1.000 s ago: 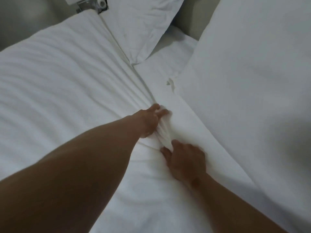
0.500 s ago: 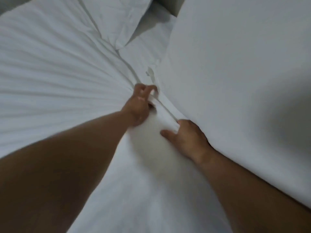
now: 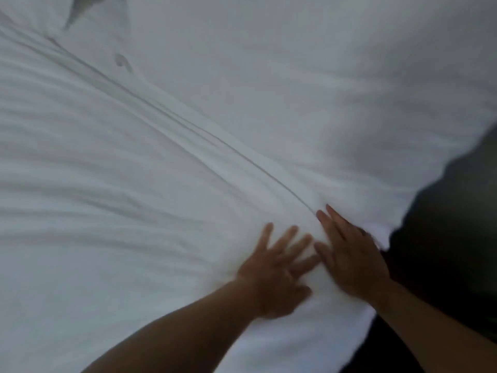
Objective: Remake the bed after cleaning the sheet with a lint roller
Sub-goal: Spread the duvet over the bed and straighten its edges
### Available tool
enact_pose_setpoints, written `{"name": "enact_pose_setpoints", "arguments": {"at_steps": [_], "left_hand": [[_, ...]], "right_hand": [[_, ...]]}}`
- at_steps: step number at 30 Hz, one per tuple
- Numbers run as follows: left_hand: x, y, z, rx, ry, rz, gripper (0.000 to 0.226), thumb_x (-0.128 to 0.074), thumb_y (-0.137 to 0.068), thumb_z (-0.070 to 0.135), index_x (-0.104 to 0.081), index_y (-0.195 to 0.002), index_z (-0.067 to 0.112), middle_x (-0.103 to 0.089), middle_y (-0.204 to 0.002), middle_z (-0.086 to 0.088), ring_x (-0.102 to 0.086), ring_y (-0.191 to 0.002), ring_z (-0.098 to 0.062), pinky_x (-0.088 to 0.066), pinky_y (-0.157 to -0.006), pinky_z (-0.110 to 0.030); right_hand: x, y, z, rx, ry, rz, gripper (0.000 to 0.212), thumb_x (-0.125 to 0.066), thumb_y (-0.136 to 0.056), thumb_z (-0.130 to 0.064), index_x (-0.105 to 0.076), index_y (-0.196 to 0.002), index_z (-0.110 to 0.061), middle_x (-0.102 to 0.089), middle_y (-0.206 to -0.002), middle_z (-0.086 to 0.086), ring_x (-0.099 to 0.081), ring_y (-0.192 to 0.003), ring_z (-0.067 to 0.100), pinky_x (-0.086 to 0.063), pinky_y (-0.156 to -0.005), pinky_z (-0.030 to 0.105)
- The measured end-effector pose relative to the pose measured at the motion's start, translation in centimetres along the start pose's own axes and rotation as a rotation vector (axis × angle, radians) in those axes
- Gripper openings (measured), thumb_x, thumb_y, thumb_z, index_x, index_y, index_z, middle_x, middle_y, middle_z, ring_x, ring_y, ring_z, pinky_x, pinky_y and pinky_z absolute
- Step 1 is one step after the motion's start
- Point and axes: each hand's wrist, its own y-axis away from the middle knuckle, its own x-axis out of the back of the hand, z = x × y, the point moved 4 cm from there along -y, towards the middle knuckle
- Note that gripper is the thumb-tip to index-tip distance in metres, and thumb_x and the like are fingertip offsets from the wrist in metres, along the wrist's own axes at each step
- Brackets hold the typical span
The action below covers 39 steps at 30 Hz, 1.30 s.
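White sheet (image 3: pixel 113 184) fills the view, wrinkled at left w/ a long seam running far-left to near-right. Left hand (image 3: pixel 274 275) flat on it, fingers spread. Right hand (image 3: pixel 349 257) just beside, flat, fingers together, tips at seam's near end.

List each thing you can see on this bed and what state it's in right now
Left hand: open, fingers spread, flat on the fabric.
Right hand: open, flat, beside the left.
White bedding: spread out, rippled with creases.
Long fold: running diagonally to the right hand's fingertips.
Bed edge: bedding ends against dark floor.
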Motion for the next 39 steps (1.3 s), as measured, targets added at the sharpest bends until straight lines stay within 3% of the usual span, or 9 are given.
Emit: {"name": "enact_pose_setpoints", "arguments": {"at_steps": [5,10,13,16,18,23,28,33,39], "left_hand": [[-0.1,5.2,3.4,0.150,0.101,0.214,0.055,-0.045,-0.093,0.047,-0.053,-0.142,0.024,-0.043,-0.154,-0.010,-0.036,-0.145,-0.029,-0.024,-0.116,-0.060],[-6.1,20.5,1.1,0.386,-0.117,0.118,0.064,-0.038,-0.096,0.051,-0.037,-0.154,0.022,-0.023,-0.163,-0.013,-0.023,-0.150,-0.036,-0.020,-0.116,-0.064],[-10.3,24.9,9.4,0.233,-0.121,0.034,0.076,-0.046,-0.088,0.062,-0.037,-0.153,0.022,-0.025,-0.162,-0.015,-0.024,-0.148,-0.042,-0.024,-0.111,-0.068],[-13.8,28.9,18.9,-0.143,-0.055,-0.187,0.066,-0.044,-0.082,0.069,-0.049,-0.142,0.044,-0.040,-0.156,0.008,-0.037,-0.145,-0.020,-0.016,-0.119,-0.051],[-13.9,31.0,20.1,0.056,0.052,-0.276,0.054,-0.044,-0.084,0.063,-0.048,-0.137,0.053,-0.045,-0.141,0.028,-0.042,-0.130,0.003,-0.017,-0.121,-0.035],[-14.5,44.6,17.1,0.386,0.077,-0.086,0.096,-0.072,-0.040,0.058,-0.054,-0.127,0.021,-0.051,-0.129,-0.005,-0.057,-0.108,-0.030,-0.041,-0.081,-0.040],[-18.7,59.7,15.9,0.751,0.181,-0.379,0.131,-0.071,-0.021,0.072,-0.058,-0.139,0.018,-0.059,-0.128,-0.008,-0.061,-0.103,-0.034,-0.053,-0.069,-0.048],[-20.5,63.0,17.1,0.640,0.119,-0.168,0.065,-0.057,-0.061,0.026,-0.060,-0.125,0.012,-0.070,-0.101,-0.009,-0.070,-0.075,-0.032,-0.055,-0.051,-0.037],[-17.6,61.0,19.4,0.488,0.380,-0.012,0.024,-0.055,-0.072,0.019,-0.070,-0.091,0.022,-0.074,-0.087,-0.002,-0.068,-0.081,-0.024,-0.041,-0.069,-0.019]], "right_hand": [[1.9,7.7,-4.5,-0.116,-0.093,0.322,0.050,-0.049,-0.098,-0.026,-0.050,-0.141,-0.001,-0.049,-0.147,0.019,-0.047,-0.136,0.035,-0.038,-0.110,0.051],[-4.5,16.2,-9.1,0.261,-0.140,-0.092,0.071,-0.044,-0.095,-0.064,-0.032,-0.155,-0.028,-0.022,-0.164,0.002,-0.020,-0.151,0.023,-0.023,-0.116,0.059],[-6.2,17.5,-3.1,0.043,-0.124,-0.173,0.077,-0.026,-0.094,-0.074,-0.019,-0.157,-0.030,-0.014,-0.165,-0.004,-0.017,-0.152,0.020,-0.029,-0.111,0.062],[-5.2,19.2,-2.4,-0.169,-0.345,-0.151,0.075,-0.048,-0.094,-0.057,-0.023,-0.157,-0.024,-0.016,-0.165,0.005,-0.020,-0.151,0.025,-0.030,-0.118,0.049],[-3.9,20.7,-6.2,-0.380,-0.448,-0.081,0.072,-0.060,-0.092,-0.038,-0.029,-0.154,-0.019,-0.020,-0.162,0.012,-0.027,-0.146,0.031,-0.033,-0.118,0.043],[-4.4,30.2,-21.5,-0.628,-0.716,-0.232,0.093,-0.067,-0.086,-0.049,-0.014,-0.157,-0.022,-0.010,-0.164,0.011,-0.020,-0.148,0.030,-0.027,-0.118,0.039],[-8.6,42.2,-34.1,-1.301,-1.750,-0.453,0.078,-0.084,-0.066,-0.059,-0.050,-0.132,-0.037,-0.063,-0.123,-0.011,-0.060,-0.109,0.017,-0.053,-0.089,0.049],[-9.6,46.2,-40.5,-1.311,-1.771,-0.198,0.056,-0.090,-0.066,-0.042,-0.070,-0.114,-0.021,-0.075,-0.106,-0.002,-0.071,-0.096,0.018,-0.057,-0.090,0.039],[-8.3,48.2,-35.1,-1.171,-1.415,-0.034,0.035,-0.083,-0.078,-0.026,-0.072,-0.106,-0.008,-0.074,-0.106,0.006,-0.069,-0.089,0.019,-0.056,-0.083,0.031]]}}
